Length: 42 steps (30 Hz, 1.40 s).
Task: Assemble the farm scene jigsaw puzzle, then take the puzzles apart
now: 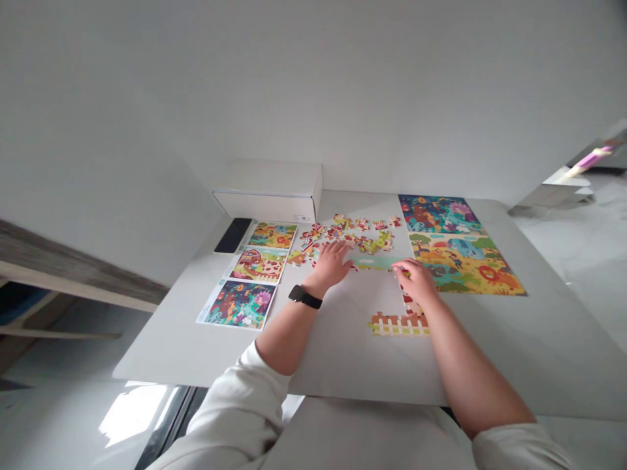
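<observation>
My left hand (333,264) lies palm down with its fingers spread, at the near edge of the loose jigsaw pieces (375,244) and by the left end of a joined strip. That pale blue and green puzzle strip (373,262) runs between my hands. My right hand (417,279) is closed in a pinch at the strip's right end, where a small coloured bit of puzzle piece shows at the fingertips. Below it, a joined side runs down to a fence-patterned puzzle section (398,325), partly hidden by my right hand and forearm.
Three picture cards (258,266) lie at the left, with a black phone (234,235) beside them. Behind stands a white box (267,203) near the wall. Two finished puzzles, a dark one (435,214) and a yellow one (467,264), lie at the right.
</observation>
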Available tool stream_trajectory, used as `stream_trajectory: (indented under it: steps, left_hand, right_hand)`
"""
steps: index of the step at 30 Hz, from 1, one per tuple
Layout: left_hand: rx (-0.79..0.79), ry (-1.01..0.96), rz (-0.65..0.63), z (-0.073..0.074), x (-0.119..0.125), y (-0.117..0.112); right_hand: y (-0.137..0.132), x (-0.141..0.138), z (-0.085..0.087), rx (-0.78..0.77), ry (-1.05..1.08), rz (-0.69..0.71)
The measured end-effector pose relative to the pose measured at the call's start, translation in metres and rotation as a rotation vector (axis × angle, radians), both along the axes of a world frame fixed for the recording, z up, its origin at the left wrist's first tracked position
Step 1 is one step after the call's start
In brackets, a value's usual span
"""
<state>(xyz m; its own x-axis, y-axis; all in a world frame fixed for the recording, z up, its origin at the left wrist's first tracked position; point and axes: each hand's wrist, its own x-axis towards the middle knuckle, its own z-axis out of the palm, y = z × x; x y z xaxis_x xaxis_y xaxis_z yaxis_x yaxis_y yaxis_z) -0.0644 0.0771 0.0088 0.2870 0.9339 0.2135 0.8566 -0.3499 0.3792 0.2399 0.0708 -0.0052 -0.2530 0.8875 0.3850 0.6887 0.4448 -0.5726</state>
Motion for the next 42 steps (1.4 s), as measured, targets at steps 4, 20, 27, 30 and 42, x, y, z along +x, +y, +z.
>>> stream_trajectory:
  steps: [4, 20, 27, 30, 42]
  left_hand:
    - [0.022, 0.042, 0.044, -0.002, 0.006, 0.001]
    - [0.056, 0.023, 0.276, -0.003, -0.008, 0.006]
    - [0.0, -0.04, 0.251, -0.003, -0.011, 0.006]
    - [-0.004, -0.062, 0.267, -0.002, -0.011, 0.007]
    - [-0.05, -0.004, 0.317, 0.001, -0.012, 0.008]
  right_hand:
    - [0.001, 0.0, -0.001, -0.002, 0.005, -0.005]
    - [0.017, -0.032, 0.021, 0.024, -0.258, 0.089]
    - [0.053, -0.067, 0.015, -0.081, -0.592, 0.068]
    - [0.061, -0.062, 0.015, -0.099, -0.614, -0.01]
    - [0.088, -0.095, 0.031, -0.085, -0.582, -0.024]
